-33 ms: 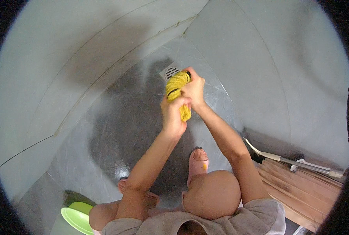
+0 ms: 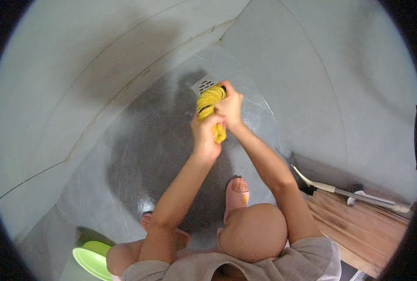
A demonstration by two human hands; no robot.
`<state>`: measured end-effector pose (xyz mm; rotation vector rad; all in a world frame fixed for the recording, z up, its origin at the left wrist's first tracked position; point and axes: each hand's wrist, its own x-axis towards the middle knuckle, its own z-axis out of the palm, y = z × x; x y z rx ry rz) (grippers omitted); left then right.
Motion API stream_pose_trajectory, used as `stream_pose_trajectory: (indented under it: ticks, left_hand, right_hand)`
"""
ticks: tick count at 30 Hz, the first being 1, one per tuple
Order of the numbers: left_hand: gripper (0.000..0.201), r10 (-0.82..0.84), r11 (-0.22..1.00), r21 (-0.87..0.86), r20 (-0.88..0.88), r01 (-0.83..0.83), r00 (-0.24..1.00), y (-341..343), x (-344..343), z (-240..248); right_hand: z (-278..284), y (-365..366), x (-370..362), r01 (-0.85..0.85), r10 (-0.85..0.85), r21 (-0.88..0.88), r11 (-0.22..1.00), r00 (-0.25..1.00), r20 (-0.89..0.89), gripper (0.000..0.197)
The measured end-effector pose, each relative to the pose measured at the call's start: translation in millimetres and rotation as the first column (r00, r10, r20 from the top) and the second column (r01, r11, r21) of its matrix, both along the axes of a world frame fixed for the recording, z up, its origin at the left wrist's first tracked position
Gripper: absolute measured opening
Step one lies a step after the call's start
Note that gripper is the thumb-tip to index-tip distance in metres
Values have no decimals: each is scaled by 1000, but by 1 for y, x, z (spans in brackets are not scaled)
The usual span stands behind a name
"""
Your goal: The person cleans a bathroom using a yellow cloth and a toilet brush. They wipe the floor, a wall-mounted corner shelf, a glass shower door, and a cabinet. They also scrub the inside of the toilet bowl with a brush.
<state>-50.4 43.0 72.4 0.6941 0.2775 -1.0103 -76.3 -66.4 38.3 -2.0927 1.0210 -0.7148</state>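
Note:
Both of my hands are wrapped round a yellow cloth (image 2: 210, 98) with dark stripes, twisted into a thick roll. My left hand (image 2: 205, 133) grips its nearer part, and a short yellow end pokes out beside the palm. My right hand (image 2: 230, 104) closes on the farther part, close against the left. The cloth is held in the air, just on the near side of a floor drain (image 2: 206, 86) with a slotted cover. Parts of the cloth are hidden inside my fingers.
Grey walls (image 2: 292, 70) meet in a corner beyond the drain. A green basin (image 2: 89, 262) is at the lower left. At the right lies a pole-handled tool (image 2: 358, 195) beside brown slatted boards (image 2: 353, 229). My feet wear pink slippers (image 2: 235, 203) on the grey floor.
My hands and the twisted cloth have shifted very slightly to the left. Both hands keep their hold.

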Motion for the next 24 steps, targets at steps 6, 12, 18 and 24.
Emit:
stream_pose_trajectory:
  ticks: [6,12,18,24]
  left_hand:
    - [45,-381,924,172,340,342,860,10,32,-59]
    - [52,-133,863,-498,-61,85,989,-24,98,-70]
    - [65,-801,569,714,367,409,474,-14,95,-79]
    - [73,-454,862,199,-104,466,885,12,89,173]
  right_hand:
    - [-13,-35,-29,-107,66,-167,980,970,-233,27]
    - [75,-61,-64,-139,9,-311,940,922,-386,39]
    - [130,-27,-31,-108,49,-222,969,966,-253,47]
    - [282,27,-43,-422,381,-207,882,900,-212,46]
